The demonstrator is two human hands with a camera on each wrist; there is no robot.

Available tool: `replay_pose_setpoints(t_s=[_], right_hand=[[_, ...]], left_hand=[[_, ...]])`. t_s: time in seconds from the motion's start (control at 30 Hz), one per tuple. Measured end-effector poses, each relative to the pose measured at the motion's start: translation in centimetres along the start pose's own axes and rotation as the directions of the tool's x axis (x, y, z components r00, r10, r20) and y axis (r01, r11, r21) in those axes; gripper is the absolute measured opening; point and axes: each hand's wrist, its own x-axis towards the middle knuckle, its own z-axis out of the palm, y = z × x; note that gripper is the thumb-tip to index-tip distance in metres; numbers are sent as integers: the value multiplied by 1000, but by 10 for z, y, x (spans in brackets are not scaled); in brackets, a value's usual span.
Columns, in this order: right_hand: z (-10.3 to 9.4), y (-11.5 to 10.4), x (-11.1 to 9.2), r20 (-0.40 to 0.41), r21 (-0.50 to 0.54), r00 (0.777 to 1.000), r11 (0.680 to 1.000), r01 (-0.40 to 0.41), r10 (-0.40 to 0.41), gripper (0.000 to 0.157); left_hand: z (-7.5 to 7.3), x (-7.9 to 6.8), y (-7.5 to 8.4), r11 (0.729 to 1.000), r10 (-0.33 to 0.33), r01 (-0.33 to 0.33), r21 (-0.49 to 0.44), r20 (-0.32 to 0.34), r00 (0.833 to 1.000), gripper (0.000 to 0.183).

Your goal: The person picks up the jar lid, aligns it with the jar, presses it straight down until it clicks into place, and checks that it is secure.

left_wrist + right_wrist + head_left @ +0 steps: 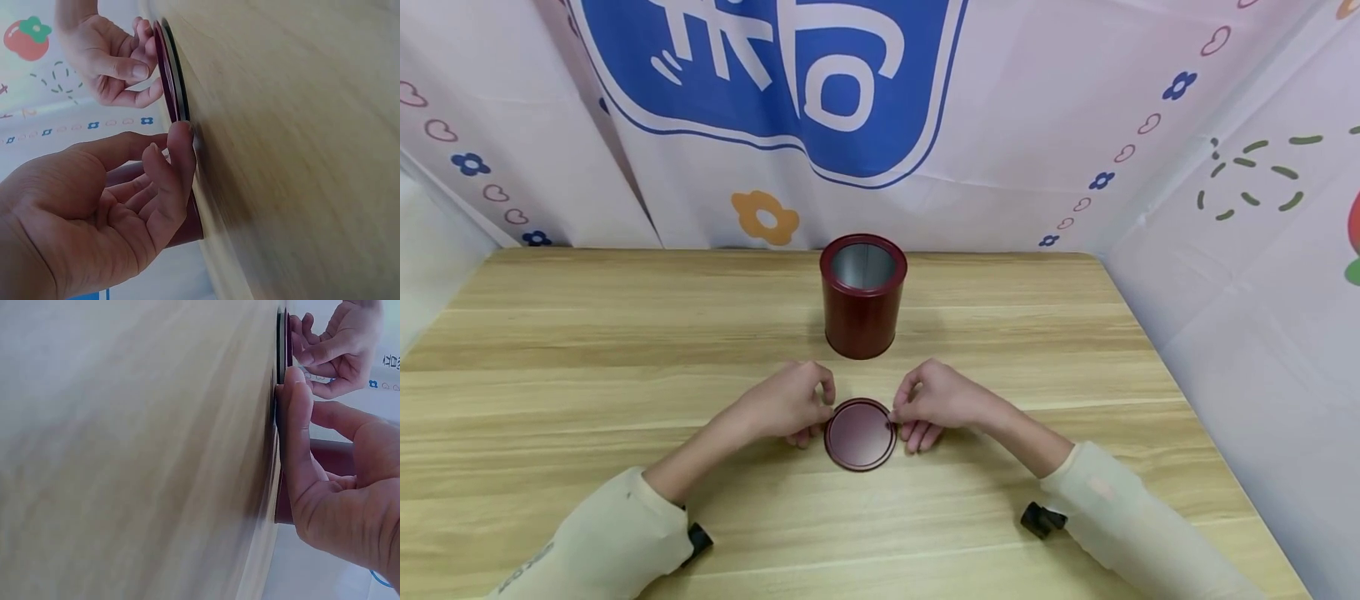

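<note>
A round dark red lid is held level at the table's middle, its near edge toward me. My left hand pinches its left rim between thumb and curled fingers. On the opposite side my right hand grips the right rim the same way. Seen edge-on in the left wrist view, the lid appears slightly off the wood, though the gap is hard to judge. Just beyond both hands stands an upright dark red can, open at the top, with a bare metal inside.
The wooden table spreads out around the hands. Behind it hangs a white printed cloth, and another cloth wall rises along the right side. Dark wrist devices sit at both sleeves.
</note>
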Motion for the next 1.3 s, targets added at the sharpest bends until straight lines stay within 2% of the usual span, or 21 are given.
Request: replay_pose_setpoints(t_s=[0.23, 0.57, 0.83, 1.07, 1.3], right_hand=[[3, 0, 1, 12, 33, 1000, 999, 5, -5, 8], [4, -2, 1, 6, 65, 1000, 998, 1, -2, 5], [4, -1, 0, 4, 75, 1000, 997, 3, -4, 4], [1, -1, 1, 1, 64, 1000, 998, 18, -18, 8], [2, -1, 3, -17, 70, 1000, 997, 18, -17, 9]], left_hand=[[-1, 2, 0, 998, -36, 38, -56, 33, 999, 6], [-1, 1, -3, 988, -21, 30, -153, 55, 998, 3], [1, 0, -2, 976, -32, 41, -213, 45, 999, 3], [1, 1, -7, 951, -37, 48, -305, 44, 998, 5], [-1, 2, -9, 935, -23, 32, -354, 30, 999, 5]])
